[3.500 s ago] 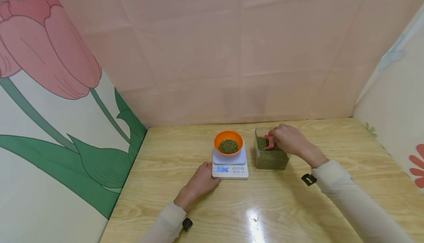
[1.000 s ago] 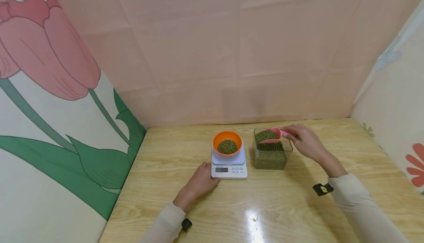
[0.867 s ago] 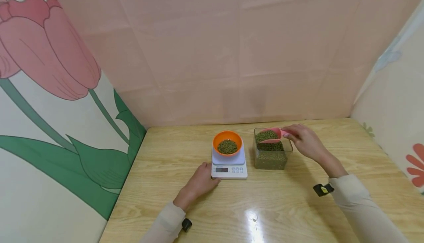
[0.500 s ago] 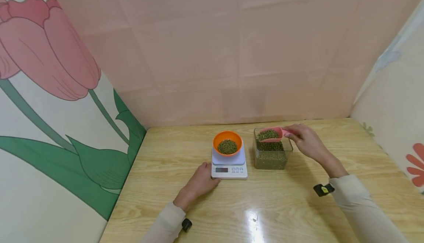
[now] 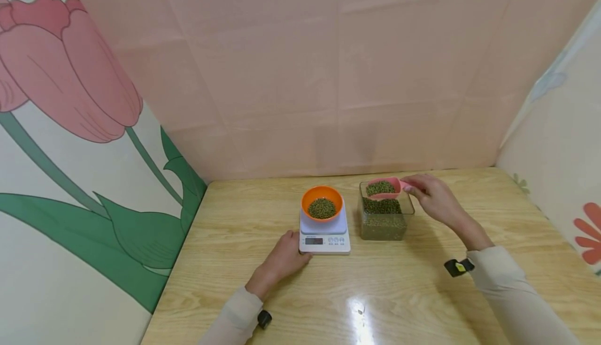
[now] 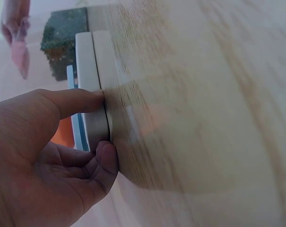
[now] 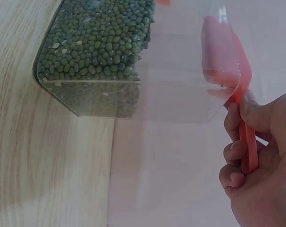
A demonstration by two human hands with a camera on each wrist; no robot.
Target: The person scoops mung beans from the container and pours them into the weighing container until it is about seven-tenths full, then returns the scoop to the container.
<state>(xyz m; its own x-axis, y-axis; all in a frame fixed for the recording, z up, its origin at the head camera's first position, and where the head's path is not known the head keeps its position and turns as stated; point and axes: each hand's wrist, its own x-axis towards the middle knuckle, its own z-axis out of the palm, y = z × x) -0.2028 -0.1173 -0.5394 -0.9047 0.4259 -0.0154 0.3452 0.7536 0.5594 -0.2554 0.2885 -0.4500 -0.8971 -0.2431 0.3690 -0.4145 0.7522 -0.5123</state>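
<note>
Scoop [image 5: 387, 196] of mung beans [image 5: 381, 188] was held at the clear container's [image 5: 385, 229] mouth, near the table's [image 5: 263, 209] back edge.
It was gripped by the right hand [image 5: 434, 199]; the digital scale [image 5: 325, 246] under the orange bowl [image 5: 322, 192] was pinched by the left hand [image 5: 285, 255].

The readout [image 5: 314, 241] on the kitchen scale [image 5: 325, 228] is too dark to read — its button labels [image 5: 336, 241] too small. In the left wrist view, the orange bowl [image 6: 64, 132] on the scale is mostly hidden by the left hand [image 6: 36, 156]. Beyond the scale there, the right hand [image 6: 15, 18] and pink scoop [image 6: 20, 59] blur — the hand cropped by the top edge. Right of the scale, the clear container [image 7: 174, 97] runs past the right wrist view's top edge.
</note>
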